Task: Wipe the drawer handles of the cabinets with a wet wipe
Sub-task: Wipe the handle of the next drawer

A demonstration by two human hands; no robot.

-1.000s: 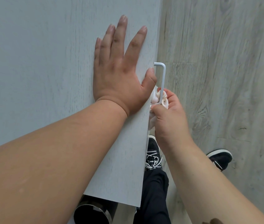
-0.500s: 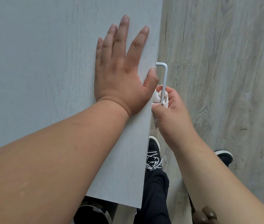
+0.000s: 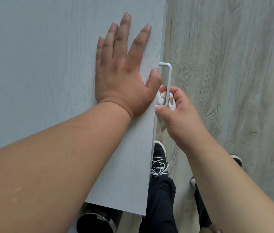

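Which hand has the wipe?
The right hand, curled round the crumpled white wet wipe at the white bar handle; the left hand lies flat on the pale grey cabinet panel.

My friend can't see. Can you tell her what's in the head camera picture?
A person's right hand holds a crumpled white wet wipe against the near end of a white drawer handle. The left hand lies flat on the grey cabinet, thumb at its edge. A black shoe and wood floor show below.

Pale grey wood-grain cabinet (image 3: 49, 64), white handle (image 3: 169, 78), white wipe (image 3: 160, 98) perhaps brown-stained.
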